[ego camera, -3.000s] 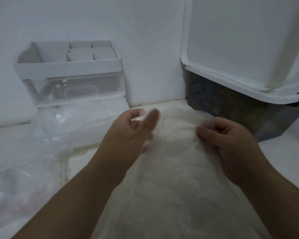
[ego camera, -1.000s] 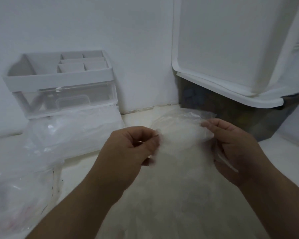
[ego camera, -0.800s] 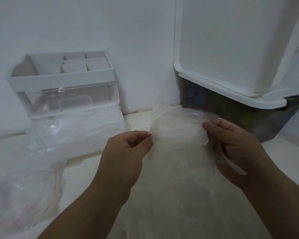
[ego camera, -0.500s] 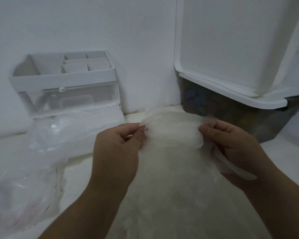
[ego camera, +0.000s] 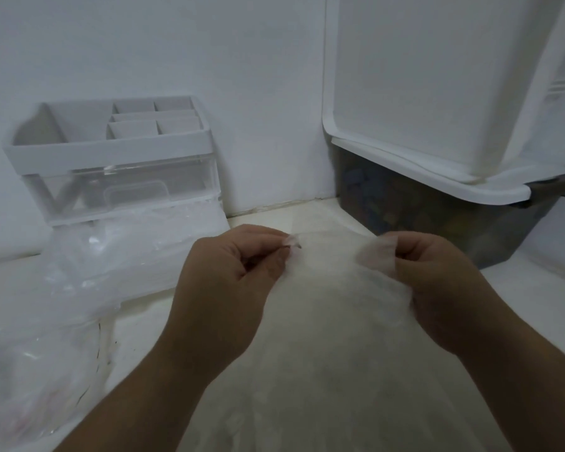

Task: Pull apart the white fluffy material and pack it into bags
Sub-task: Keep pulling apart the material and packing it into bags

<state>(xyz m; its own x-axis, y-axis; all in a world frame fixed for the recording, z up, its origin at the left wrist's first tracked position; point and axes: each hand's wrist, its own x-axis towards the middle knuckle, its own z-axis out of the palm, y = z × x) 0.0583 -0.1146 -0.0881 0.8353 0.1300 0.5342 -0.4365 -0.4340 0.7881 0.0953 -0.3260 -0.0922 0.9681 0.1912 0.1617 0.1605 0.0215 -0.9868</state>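
Observation:
A clear plastic bag (ego camera: pixel 333 337) filled with white fluffy material lies in front of me, reaching from the bottom edge up to my hands. My left hand (ego camera: pixel 229 288) pinches the bag's top edge at its left corner between thumb and fingers. My right hand (ego camera: pixel 437 282) pinches the top edge at the right, with a fold of thin plastic over its fingertips. The top edge is stretched flat between the two hands.
A white compartment organizer with a clear drawer (ego camera: pixel 111 158) stands against the back wall at the left. Crumpled clear plastic bags (ego camera: pixel 72 288) lie below it and along the left. A dark storage bin with a raised white lid (ego camera: pixel 437 203) stands at the right.
The hands have moved apart, drawing the bag's rounded mouth out into a flat, straight edge. The hands also sit slightly lower than before.

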